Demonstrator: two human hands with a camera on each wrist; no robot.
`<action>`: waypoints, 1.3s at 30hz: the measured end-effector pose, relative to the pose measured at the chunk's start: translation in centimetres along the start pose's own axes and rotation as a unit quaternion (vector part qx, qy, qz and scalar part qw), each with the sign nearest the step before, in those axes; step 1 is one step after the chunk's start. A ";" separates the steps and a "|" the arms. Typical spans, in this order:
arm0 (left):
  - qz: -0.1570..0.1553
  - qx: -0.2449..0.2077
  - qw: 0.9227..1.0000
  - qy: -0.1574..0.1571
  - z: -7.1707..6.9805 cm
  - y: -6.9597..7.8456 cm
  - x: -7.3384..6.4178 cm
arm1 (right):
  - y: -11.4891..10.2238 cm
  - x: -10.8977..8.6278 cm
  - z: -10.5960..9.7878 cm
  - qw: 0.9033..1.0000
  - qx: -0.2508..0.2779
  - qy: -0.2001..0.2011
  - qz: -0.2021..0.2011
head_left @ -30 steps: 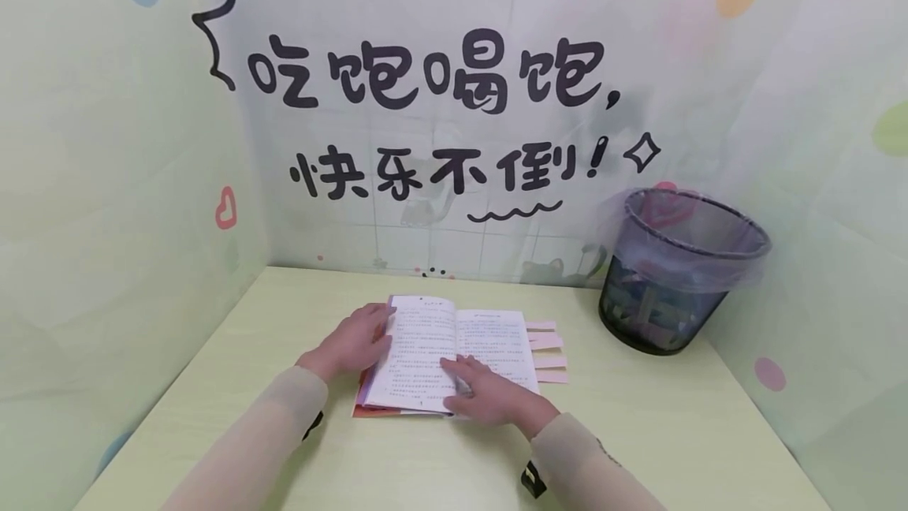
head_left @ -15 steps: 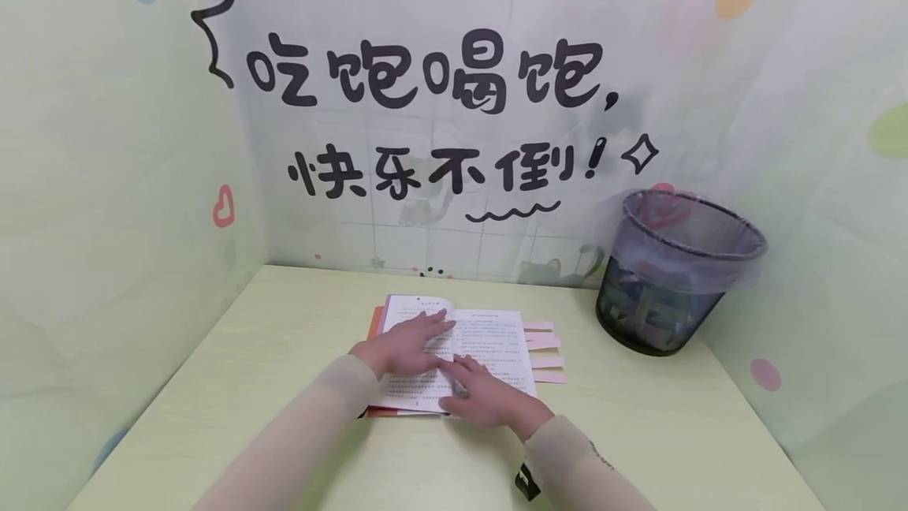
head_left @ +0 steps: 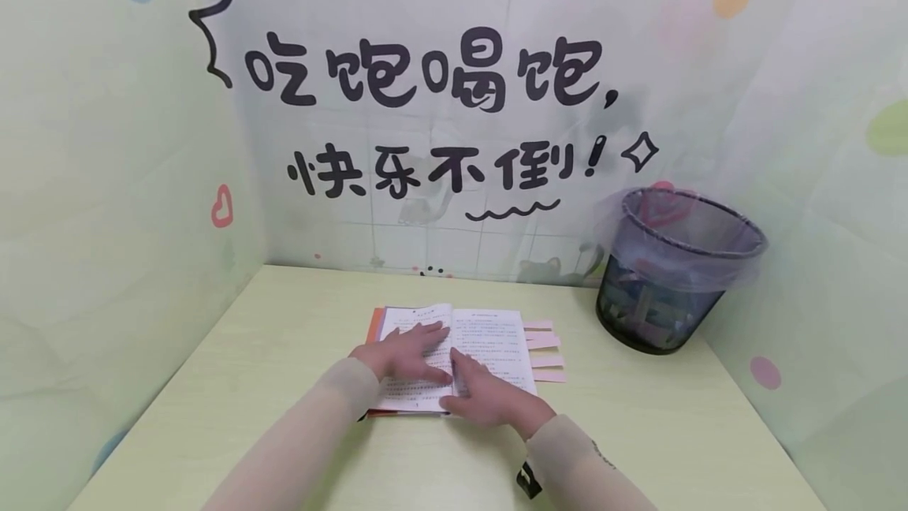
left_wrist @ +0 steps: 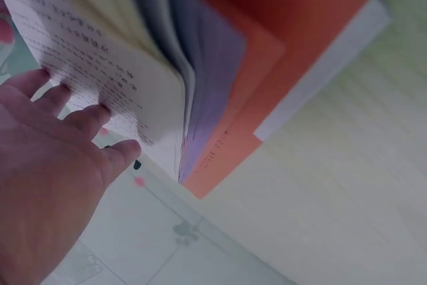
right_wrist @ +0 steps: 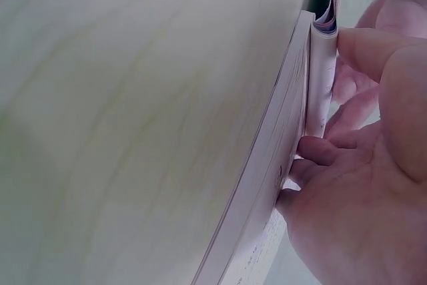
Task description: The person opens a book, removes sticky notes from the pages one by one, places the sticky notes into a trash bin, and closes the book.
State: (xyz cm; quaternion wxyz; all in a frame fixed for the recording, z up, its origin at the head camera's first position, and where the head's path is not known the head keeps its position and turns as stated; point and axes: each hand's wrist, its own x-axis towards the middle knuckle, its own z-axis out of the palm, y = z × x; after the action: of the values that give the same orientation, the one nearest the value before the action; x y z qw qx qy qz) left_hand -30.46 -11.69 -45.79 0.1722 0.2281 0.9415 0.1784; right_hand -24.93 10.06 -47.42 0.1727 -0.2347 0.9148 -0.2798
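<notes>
An open book [head_left: 494, 335] with printed pages lies on the table, its orange cover [left_wrist: 303, 38] showing at the left edge. My left hand [head_left: 407, 351] rests on the left page with fingers spread and nearly straight, pressing near the middle fold. In the left wrist view the left pages and the purple and orange sheets under them fan apart at the edge. My right hand [head_left: 485, 393] touches the right page beside the fold, fingers extended and thumb near the book's lower edge. The right wrist view shows its fingertips against the page.
Several pink paper tabs [head_left: 546, 341] stick out from the book's right edge. A black mesh wastebasket [head_left: 670, 282] with a thin purple liner stands at the back right of the pale table [head_left: 284, 432]. Printed cloth walls [head_left: 106, 219] close in the back and sides.
My left hand has moved right from the book's left edge onto the left page. That page has dropped flatter. The right hand stays by the fold, its fingers shifted slightly.
</notes>
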 end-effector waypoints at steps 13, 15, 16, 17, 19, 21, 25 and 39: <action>-0.027 -0.027 0.999 -0.006 0.0 -0.1 -0.3 | -0.1 -0.1 0.2 1.000 0.005 0.002 0.006; -0.030 -0.034 0.999 -0.004 0.1 -0.2 -0.3 | 0.0 -0.1 0.2 1.000 0.005 0.003 0.005; -0.028 -0.034 0.999 -0.004 0.1 -0.2 -0.2 | 0.0 -0.1 0.2 1.000 0.005 0.003 0.005; -0.025 -0.033 0.999 -0.004 0.2 -0.2 -0.2 | 0.0 -0.1 0.2 1.000 0.006 0.003 0.005; -0.013 -0.023 1.000 -0.003 0.2 -0.2 -0.1 | 0.0 0.0 0.2 1.000 0.004 0.004 0.003; -0.005 -0.012 1.000 -0.002 0.2 -0.1 0.0 | 0.0 -0.1 0.2 1.000 0.004 0.005 0.001; -0.011 -0.016 1.000 0.002 0.2 0.2 -0.1 | -0.2 -0.2 0.1 1.000 0.002 0.007 0.000; -0.038 -0.018 0.999 0.005 0.1 0.6 0.0 | 0.7 0.3 -1.6 0.993 0.028 0.114 0.033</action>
State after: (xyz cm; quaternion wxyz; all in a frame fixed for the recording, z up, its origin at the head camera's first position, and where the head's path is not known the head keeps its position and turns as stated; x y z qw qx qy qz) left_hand -30.23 -11.19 -45.68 0.1778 0.1886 0.9471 0.1895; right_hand -26.10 11.15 -46.60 0.0831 -0.1665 0.9275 -0.3243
